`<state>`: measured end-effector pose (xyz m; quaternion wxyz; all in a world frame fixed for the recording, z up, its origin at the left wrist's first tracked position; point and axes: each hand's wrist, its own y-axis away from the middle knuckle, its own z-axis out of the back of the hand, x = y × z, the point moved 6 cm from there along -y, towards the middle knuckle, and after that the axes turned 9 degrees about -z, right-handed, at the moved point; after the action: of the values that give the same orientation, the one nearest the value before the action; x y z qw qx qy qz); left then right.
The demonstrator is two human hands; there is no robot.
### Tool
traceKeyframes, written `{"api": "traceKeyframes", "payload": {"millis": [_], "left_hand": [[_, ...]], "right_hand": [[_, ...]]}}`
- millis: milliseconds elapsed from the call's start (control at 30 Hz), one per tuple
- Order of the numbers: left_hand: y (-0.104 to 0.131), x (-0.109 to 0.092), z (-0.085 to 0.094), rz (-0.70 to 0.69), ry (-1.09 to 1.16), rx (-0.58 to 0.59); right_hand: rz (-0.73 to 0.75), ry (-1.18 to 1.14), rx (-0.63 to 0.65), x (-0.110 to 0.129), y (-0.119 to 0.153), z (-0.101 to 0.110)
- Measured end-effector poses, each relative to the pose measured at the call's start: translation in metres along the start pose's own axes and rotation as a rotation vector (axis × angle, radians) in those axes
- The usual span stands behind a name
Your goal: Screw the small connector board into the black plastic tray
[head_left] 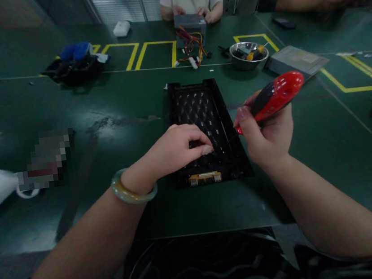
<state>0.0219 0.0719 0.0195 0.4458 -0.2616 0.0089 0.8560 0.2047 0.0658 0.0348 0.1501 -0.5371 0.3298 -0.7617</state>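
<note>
Black panel: shallow, open side up, on the green table directly before the person; small circuit board with connectors at its near end.
Left hand: over the panel interior, thumb and fingers drawn nearly together; whether they pinch a small part, cannot tell.
Right hand: closed around a red-and-black screwdriver, handle tilted up and outward, dark shaft angled toward the panel's right side.
Step in hand: judged to be close work inside the panel, screwdriver and fingers together; tip contact too dark to confirm.
Move requirement: any turn of the screwdriver would call for a seated tip, an aligned shaft and a steadied panel.
Grey metal box: right of the metal bowl; bears a pale label, text illegible.
Screwdriver handle: small markings, unreadable.
Circuit board: no legible lettering.
Brands: none identifiable.
</note>
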Motion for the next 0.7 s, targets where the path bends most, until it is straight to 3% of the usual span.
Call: {"api": "traceKeyframes", "payload": {"millis": [133,267,700], "left_hand": [[0.001,-0.014,-0.014,-0.030,0.030,0.105],[0.001,-0.016,-0.024,0.006,-0.030,0.129],[0.002,-0.024,-0.023,0.014,-0.036,0.128]], "right_hand": [[0.010,0.013,0.007,-0.001,0.001,-0.002],[0.005,0.023,0.029,0.000,0.002,-0.004],[-0.019,0.034,0.032,0.002,0.002,-0.002]]}}
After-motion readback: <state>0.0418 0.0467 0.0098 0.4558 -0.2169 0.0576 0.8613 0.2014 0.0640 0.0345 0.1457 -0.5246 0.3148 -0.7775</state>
